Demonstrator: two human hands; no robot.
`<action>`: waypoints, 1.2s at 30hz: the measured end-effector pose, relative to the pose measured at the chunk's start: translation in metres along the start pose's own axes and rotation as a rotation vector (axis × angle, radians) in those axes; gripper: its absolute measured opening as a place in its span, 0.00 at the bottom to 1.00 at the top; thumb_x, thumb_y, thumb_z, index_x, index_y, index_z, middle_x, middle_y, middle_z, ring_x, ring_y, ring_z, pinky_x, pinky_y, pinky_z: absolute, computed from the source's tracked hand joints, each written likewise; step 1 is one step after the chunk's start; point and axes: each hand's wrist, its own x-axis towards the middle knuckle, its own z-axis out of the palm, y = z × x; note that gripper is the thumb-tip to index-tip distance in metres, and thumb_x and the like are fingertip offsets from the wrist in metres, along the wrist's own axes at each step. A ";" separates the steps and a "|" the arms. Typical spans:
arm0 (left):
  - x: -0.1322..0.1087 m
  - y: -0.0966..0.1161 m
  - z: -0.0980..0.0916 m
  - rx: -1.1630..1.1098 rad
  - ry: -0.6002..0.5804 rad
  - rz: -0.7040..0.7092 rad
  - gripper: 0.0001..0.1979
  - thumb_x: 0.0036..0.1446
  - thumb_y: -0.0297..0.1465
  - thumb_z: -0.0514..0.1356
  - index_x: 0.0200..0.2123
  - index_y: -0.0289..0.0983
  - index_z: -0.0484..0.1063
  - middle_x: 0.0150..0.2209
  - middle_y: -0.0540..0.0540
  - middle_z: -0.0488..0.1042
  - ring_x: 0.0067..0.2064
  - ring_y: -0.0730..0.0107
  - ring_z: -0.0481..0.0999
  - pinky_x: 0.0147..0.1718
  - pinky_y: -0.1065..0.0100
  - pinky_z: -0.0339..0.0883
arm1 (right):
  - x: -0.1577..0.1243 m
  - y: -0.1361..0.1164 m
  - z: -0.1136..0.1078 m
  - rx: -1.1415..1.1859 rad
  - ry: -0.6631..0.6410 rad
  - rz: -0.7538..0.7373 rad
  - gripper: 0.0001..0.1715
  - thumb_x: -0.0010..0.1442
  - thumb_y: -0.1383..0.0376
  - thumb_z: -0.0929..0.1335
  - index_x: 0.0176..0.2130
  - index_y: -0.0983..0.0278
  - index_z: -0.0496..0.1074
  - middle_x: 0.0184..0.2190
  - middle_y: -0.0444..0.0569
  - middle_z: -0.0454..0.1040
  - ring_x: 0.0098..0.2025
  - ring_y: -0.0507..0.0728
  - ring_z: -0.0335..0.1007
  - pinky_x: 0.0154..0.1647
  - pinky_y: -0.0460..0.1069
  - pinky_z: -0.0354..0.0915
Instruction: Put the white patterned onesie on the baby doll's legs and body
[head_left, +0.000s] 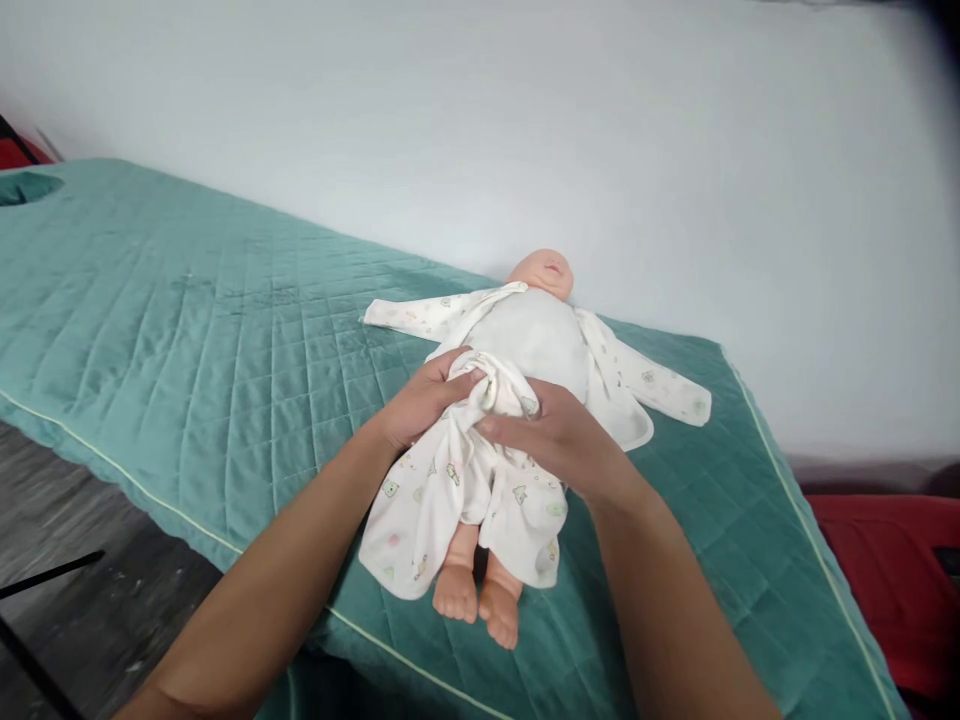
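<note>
A baby doll (541,272) lies on its back on the green quilted table (187,330), head towards the wall, bare feet over the near edge. An open white printed top (645,385) spreads beside its white body. White printed trousers (427,510) cover its legs. My left hand (424,400) grips the bunched waistband at the doll's left side. My right hand (559,435) pinches the same waistband at the middle, fingers closed on the cloth.
A white wall runs behind the table. A face hole (26,186) shows at the table's far left end. A red seat (892,570) stands to the right. Grey floor and a black stand leg (45,575) lie at the lower left.
</note>
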 end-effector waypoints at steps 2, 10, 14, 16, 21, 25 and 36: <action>0.001 0.001 0.000 0.053 0.028 0.034 0.17 0.47 0.41 0.68 0.31 0.34 0.71 0.27 0.51 0.69 0.29 0.75 0.67 0.29 0.74 0.62 | 0.000 -0.004 0.009 -0.004 0.034 -0.041 0.21 0.54 0.54 0.72 0.45 0.61 0.74 0.39 0.44 0.78 0.42 0.57 0.74 0.41 0.49 0.66; 0.000 -0.004 -0.002 0.025 0.062 0.037 0.15 0.47 0.39 0.68 0.30 0.34 0.71 0.28 0.51 0.70 0.29 0.75 0.68 0.29 0.74 0.62 | 0.002 0.001 0.015 -0.008 0.182 0.051 0.15 0.57 0.58 0.68 0.45 0.59 0.74 0.38 0.44 0.78 0.41 0.58 0.74 0.41 0.51 0.66; -0.005 0.000 -0.007 0.015 -0.106 -0.022 0.18 0.51 0.43 0.64 0.37 0.33 0.74 0.31 0.47 0.72 0.30 0.72 0.70 0.28 0.72 0.64 | 0.004 0.012 0.002 0.274 0.161 0.074 0.19 0.57 0.58 0.67 0.47 0.61 0.73 0.32 0.46 0.78 0.33 0.57 0.73 0.34 0.49 0.66; -0.006 0.007 -0.011 0.069 -0.262 -0.051 0.21 0.47 0.40 0.68 0.41 0.33 0.74 0.34 0.46 0.74 0.34 0.69 0.72 0.32 0.71 0.66 | 0.005 0.015 0.000 0.369 0.214 0.052 0.21 0.57 0.58 0.67 0.49 0.61 0.72 0.32 0.46 0.78 0.33 0.57 0.73 0.34 0.49 0.66; -0.007 0.019 -0.015 0.170 -0.441 -0.145 0.27 0.37 0.29 0.73 0.45 0.35 0.74 0.37 0.45 0.76 0.40 0.61 0.74 0.37 0.67 0.68 | 0.007 0.016 0.001 0.392 0.240 0.063 0.24 0.57 0.57 0.67 0.52 0.61 0.70 0.35 0.48 0.78 0.36 0.59 0.73 0.36 0.50 0.67; -0.007 0.009 -0.011 -0.031 -0.199 -0.102 0.18 0.45 0.33 0.70 0.41 0.34 0.74 0.35 0.45 0.77 0.35 0.64 0.76 0.35 0.67 0.68 | 0.003 0.014 -0.002 0.275 0.131 0.083 0.24 0.57 0.59 0.67 0.53 0.60 0.70 0.37 0.47 0.78 0.38 0.58 0.73 0.38 0.50 0.67; -0.010 0.010 0.001 -0.112 0.003 -0.035 0.13 0.48 0.34 0.68 0.36 0.35 0.73 0.30 0.51 0.73 0.29 0.74 0.70 0.29 0.73 0.63 | -0.004 0.001 -0.006 0.039 -0.257 -0.039 0.28 0.51 0.58 0.73 0.51 0.60 0.72 0.44 0.47 0.76 0.45 0.60 0.72 0.46 0.52 0.67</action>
